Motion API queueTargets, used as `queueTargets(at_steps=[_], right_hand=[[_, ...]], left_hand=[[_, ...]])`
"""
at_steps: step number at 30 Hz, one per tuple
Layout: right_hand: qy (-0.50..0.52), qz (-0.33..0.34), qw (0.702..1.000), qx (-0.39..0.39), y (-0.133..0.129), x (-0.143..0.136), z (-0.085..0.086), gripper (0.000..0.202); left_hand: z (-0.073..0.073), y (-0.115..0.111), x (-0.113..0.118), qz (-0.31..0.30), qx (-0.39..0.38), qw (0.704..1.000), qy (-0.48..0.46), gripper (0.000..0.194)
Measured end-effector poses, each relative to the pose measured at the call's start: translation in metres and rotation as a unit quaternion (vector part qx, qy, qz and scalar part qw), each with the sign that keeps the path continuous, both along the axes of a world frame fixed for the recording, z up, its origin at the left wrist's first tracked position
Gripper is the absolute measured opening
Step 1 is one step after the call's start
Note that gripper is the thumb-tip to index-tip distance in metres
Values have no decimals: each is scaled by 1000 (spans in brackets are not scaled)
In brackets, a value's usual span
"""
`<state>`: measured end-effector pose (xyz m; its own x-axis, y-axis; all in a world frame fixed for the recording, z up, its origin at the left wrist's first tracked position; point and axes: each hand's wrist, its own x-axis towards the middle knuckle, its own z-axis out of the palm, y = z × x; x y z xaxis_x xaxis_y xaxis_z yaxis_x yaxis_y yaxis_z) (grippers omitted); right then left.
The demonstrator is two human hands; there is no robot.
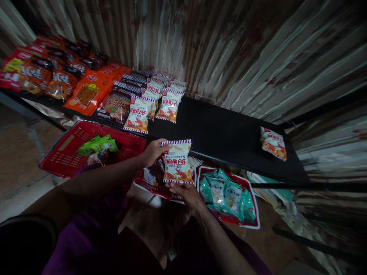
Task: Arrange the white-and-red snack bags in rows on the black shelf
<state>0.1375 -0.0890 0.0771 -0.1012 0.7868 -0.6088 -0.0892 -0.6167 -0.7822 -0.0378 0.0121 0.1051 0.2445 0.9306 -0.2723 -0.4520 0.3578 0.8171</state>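
Note:
A white snack bag (177, 162) with a striped edge and red lettering is held upright between my hands, above a red basket. My left hand (155, 152) pinches its upper left corner. At the bottom edge, my right hand (186, 194) grips it with the fingers partly hidden. Just beyond, on the black shelf (212, 122), matching white bags (169, 105) stand in a group. Another such bag (273, 143) lies alone near the right end. The middle basket (140, 183) below my hands is largely covered; dark packets and a white bag show in it.
Orange packets (88, 91), brown packets (114, 103) and dark-topped bags (36, 76) line the shelf's left side. A red basket (57, 152) at left holds green packets (99, 144); one at right (256, 206) holds teal bags (226, 194). A pleated curtain (229, 46) hangs behind.

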Motion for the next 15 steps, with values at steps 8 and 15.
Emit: queueTargets(at_steps=[8, 15], right_hand=[[11, -100, 991, 84, 41, 36, 30, 32], [53, -111, 988, 89, 49, 2, 43, 32]], left_hand=[[-3, -1, -4, -23, 50, 995, 85, 38], [-21, -10, 11, -71, 109, 977, 169, 30]])
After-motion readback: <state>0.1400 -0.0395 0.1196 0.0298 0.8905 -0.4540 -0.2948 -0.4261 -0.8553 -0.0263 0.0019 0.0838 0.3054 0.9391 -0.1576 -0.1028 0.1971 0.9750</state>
